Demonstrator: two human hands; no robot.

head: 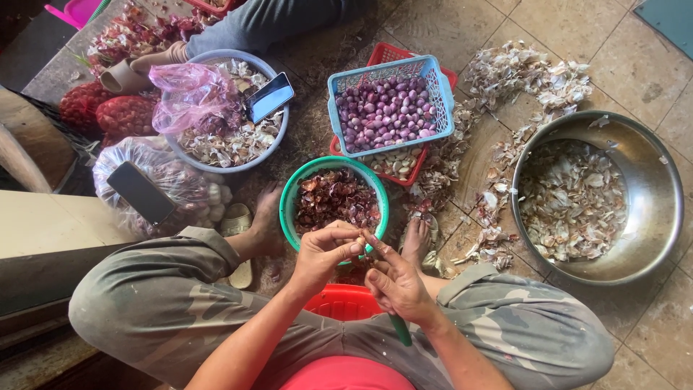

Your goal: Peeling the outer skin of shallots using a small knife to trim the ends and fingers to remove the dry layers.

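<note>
**Peeling over the green bowl, tiled floor**

Tiled floor, littered with papery skins; person seated low, knees apart, bowls and baskets ranged in front.

Grip: left hand (326,253) is pinched around a small bulb (359,242), thumb and fingertips closed on it. It is mostly hidden, so its kind is not certain, though it looks like a shallot or clove. Right hand (395,283) is clenched on a green-handled knife (399,328), handle jutting out below the palm, forefinger stretched toward the bulb; the blade itself is not clear. Both hands meet just above the near rim of the green bowl (287,204), which holds reddish-brown skins.

Step in hand, as judged: stripping skin off the single bulb, peel dropping into the green bowl. Next move would call for a steady pinch and a short, shallow draw of the blade away from the thumb.

Outward: a blue basket (440,94) of peeled purple shallots sits beyond the green bowl, stacked on a red basket (386,52). To the right, a steel basin (660,195) of pale skins. To the left, a grey bowl (278,137) with skins, a pink bag (191,94) and a phone (268,97). A red stool edge (343,302) shows between the knees. Another person's foot and leg at the far left corner.
</note>
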